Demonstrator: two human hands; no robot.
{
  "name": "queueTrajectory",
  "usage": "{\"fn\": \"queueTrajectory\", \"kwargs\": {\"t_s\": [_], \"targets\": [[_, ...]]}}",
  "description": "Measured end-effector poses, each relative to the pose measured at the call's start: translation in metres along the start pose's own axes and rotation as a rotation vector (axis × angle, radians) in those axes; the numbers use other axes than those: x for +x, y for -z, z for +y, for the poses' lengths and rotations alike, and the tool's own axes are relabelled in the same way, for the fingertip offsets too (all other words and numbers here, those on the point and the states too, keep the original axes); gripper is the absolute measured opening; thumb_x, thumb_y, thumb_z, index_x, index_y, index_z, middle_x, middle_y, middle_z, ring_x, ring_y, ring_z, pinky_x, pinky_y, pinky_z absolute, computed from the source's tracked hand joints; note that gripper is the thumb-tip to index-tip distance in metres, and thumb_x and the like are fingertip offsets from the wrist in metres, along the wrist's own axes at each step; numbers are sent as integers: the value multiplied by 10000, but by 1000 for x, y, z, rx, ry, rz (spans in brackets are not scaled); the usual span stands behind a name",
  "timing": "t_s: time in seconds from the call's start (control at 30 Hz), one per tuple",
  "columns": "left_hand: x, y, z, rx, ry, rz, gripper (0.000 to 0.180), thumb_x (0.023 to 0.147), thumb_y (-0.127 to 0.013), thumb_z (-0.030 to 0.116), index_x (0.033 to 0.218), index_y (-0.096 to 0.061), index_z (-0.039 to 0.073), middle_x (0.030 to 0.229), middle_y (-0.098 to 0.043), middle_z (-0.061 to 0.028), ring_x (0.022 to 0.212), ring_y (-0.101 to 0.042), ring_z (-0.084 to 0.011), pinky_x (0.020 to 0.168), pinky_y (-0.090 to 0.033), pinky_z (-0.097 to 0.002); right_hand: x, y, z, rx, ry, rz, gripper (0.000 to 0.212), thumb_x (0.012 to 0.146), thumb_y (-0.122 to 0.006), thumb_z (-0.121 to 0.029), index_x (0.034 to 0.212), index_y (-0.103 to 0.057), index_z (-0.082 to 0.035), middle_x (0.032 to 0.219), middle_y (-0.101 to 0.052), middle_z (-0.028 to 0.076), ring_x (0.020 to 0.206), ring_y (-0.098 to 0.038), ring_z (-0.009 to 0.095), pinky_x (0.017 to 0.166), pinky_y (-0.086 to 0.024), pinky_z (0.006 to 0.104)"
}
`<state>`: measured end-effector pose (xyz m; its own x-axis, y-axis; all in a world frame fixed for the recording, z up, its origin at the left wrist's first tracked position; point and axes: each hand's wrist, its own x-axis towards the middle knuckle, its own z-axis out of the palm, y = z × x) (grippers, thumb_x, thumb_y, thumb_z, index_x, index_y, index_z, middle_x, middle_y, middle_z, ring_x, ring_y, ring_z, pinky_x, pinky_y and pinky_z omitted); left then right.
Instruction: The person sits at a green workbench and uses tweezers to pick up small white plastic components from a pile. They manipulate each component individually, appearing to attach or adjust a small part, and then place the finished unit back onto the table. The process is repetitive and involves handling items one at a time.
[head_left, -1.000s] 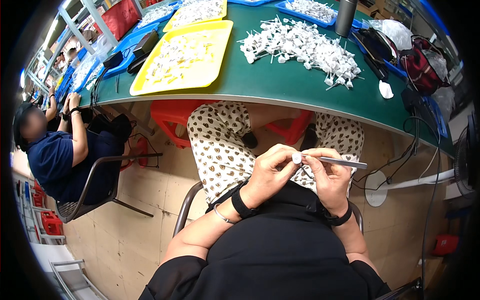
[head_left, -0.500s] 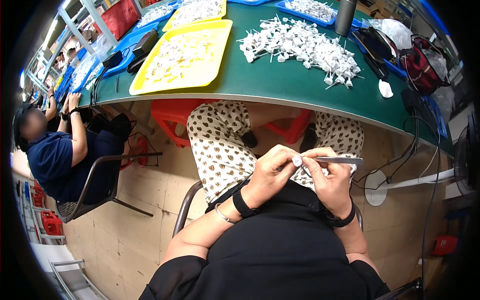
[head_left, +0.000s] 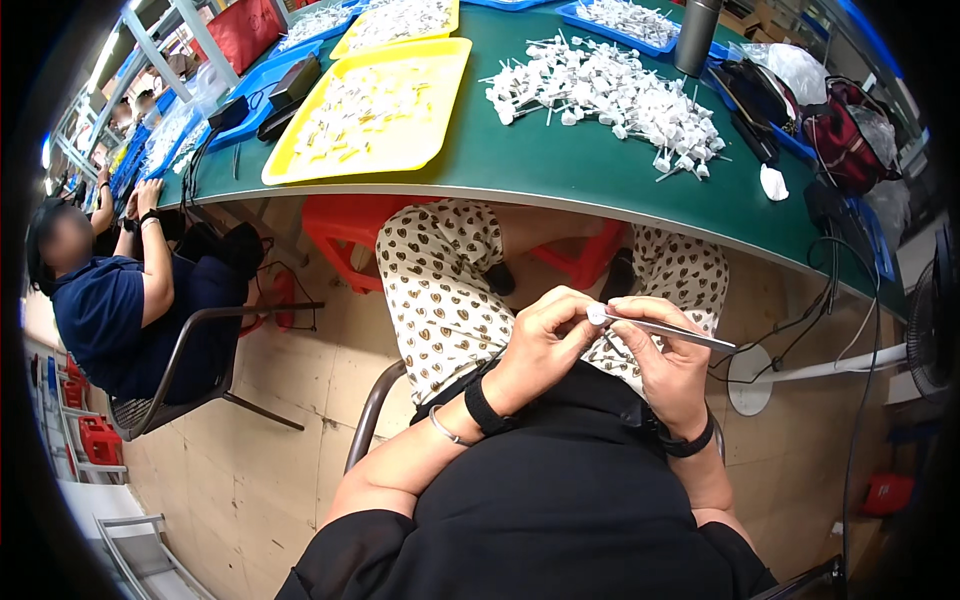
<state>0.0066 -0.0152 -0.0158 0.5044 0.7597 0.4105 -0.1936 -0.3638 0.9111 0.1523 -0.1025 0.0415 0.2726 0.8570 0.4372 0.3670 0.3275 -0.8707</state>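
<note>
Head view: the left hand [head_left: 545, 342] and right hand [head_left: 672, 365] meet above the lap at a small white piece [head_left: 597, 314].
The left hand's fingers are pinched on the white piece, held in the air before the green surface [head_left: 480, 155]; the right hand's fingers are clamped on a slim grey metal tool [head_left: 690, 335], one end near the piece, though I cannot tell whether it touches. Beyond, on the surface, a yellow tray [head_left: 425, 150] of small parts lies to the left, and a loose heap of white thin-stemmed parts [head_left: 610, 90] to the right. Farther back, a dark grey cylinder [head_left: 697, 40] stands upright beside a blue tray [head_left: 640, 47].
</note>
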Motion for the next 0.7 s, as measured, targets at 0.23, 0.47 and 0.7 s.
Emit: {"fn": "queueTrajectory", "kwargs": {"t_s": [0.23, 0.47, 0.7], "targets": [[0, 1, 0, 8, 9, -16, 108, 941, -686, -43, 1049, -695, -38, 1030, -671, -81, 887, -689, -139, 756, -576, -260, -3, -5, 8, 53, -50, 10, 150, 938, -739, -17, 1085, -739, 11, 1002, -747, 84, 887, -710, 142, 781, -564, 263], [-2, -1, -7, -104, 61, -56, 86, 978, -669, -12, 1054, -685, -48, 1059, -650, -85, 899, -715, -156, 801, -614, -277, -3, -2, 13, 171, -145, 27, 141, 973, -703, -10, 1105, -720, 37, 1025, -741, 77, 898, -704, 122, 794, -566, 248], [-2, 0, -6, -55, 60, -62, 81, 982, -660, -14, 1052, -683, -49, 1063, -649, -88, 904, -716, -155, 800, -622, -276, -3, -5, 9, 159, -136, 33, 124, 974, -702, -12, 1087, -722, 35, 1008, -743, 76, 885, -706, 119, 784, -566, 242]]}}
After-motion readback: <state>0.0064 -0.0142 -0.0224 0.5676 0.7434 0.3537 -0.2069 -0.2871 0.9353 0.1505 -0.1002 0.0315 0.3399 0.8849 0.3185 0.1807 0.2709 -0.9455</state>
